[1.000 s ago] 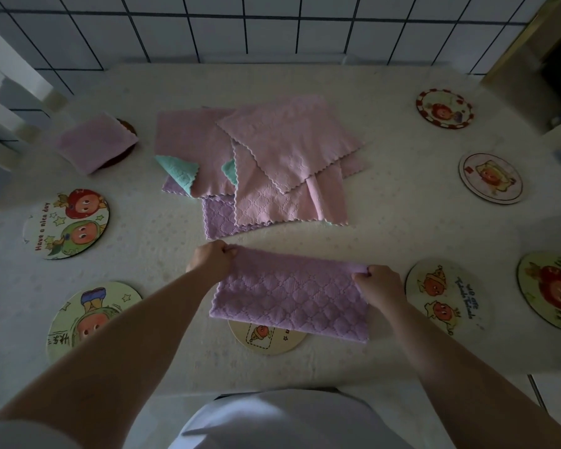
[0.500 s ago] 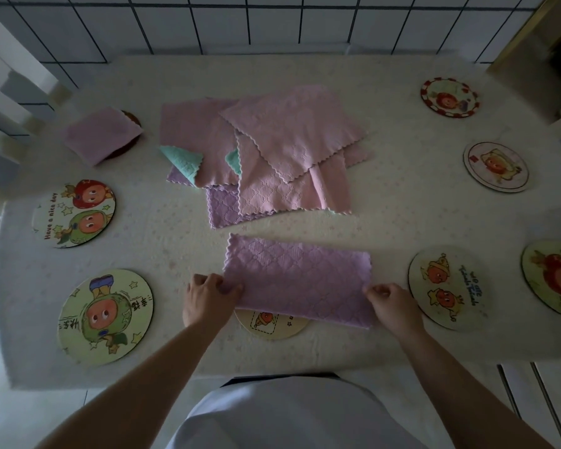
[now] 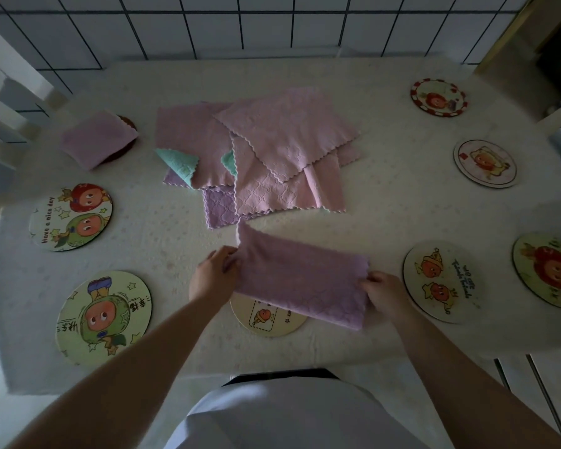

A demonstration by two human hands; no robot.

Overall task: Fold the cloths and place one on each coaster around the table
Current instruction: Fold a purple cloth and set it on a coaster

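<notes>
Since half a second ago, the left hand (image 3: 215, 276) has lifted the left end of the lilac cloth (image 3: 300, 283) off the bench (image 3: 379, 222), so that corner now stands up and leans toward the right, where it lay flat as a long half-folded strip. Its fingers pinch that raised edge. I judge this to be the start of the second fold, left end over right, which would bring the cloth down to a square fit for a coaster.

Reading from the left: a folded lilac cloth (image 3: 98, 139) already sits on the dark coaster (image 3: 128, 124) at the far left, and two printed coasters (image 3: 71, 217) lie bare below it. The pile of unfolded cloths (image 3: 272, 150) lies mid-bench, just beyond the work. The cloth in hand covers the upper part of the near coaster (image 3: 268, 317), the likely target. The right hand (image 3: 382, 291) grips the cloth's right end, fingers curled over it.

Further right, four coasters wait uncovered; the rightmost coaster (image 3: 551, 270) is cut by the frame. How many cloths the pile holds cannot be counted, since they overlap. Dim light blurs the coaster prints.
</notes>
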